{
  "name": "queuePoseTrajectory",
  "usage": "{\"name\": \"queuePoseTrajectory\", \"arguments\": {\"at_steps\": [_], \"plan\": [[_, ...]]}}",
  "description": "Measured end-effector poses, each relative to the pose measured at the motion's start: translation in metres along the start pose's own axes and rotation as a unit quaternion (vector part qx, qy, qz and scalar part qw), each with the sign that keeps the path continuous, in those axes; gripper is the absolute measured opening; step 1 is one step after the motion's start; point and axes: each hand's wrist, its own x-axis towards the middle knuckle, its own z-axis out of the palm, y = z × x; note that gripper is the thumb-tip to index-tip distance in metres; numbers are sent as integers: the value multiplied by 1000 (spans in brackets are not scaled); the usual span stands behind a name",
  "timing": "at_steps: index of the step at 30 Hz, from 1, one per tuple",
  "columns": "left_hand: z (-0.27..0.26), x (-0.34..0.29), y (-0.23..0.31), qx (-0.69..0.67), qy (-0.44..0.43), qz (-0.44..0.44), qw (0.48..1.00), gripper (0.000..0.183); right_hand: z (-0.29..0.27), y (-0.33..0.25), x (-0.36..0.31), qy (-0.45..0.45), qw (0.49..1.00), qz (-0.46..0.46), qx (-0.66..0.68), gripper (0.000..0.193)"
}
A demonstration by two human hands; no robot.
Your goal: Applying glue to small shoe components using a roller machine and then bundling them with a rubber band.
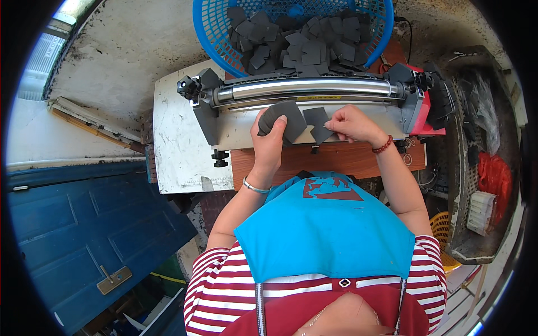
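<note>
My left hand [270, 137] is closed round a thick stack of dark grey square pieces [292, 120], thumb on the top face. Just right of the stack, my right hand [353, 124] pinches one single dark grey piece [318, 124] by its right edge. Both hands are over the pale feed plate [238, 124] of a roller machine. Its shiny metal roller [308, 88] runs across behind them. I cannot tell what the pieces are made of.
Behind the roller stands a blue plastic basket [208, 42] heaped with loose grey pieces [305, 47]. More grey pieces [443, 101] lie by the machine's right end. A tray at right holds a red plastic bag [493, 179]. A blue door [73, 241] is at lower left.
</note>
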Motion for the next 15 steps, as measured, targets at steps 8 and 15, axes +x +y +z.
{"name": "queuePoseTrajectory", "arguments": {"at_steps": [8, 15], "plan": [[12, -2, -7, 12, -28, 2, 1000, 22, 32, -14, 3, 141, 982, -120, -47, 48], [12, 0, 12, -100, -77, -139, 982, 30, 41, -3, 4, 27, 973, -122, 194, 26]]}}
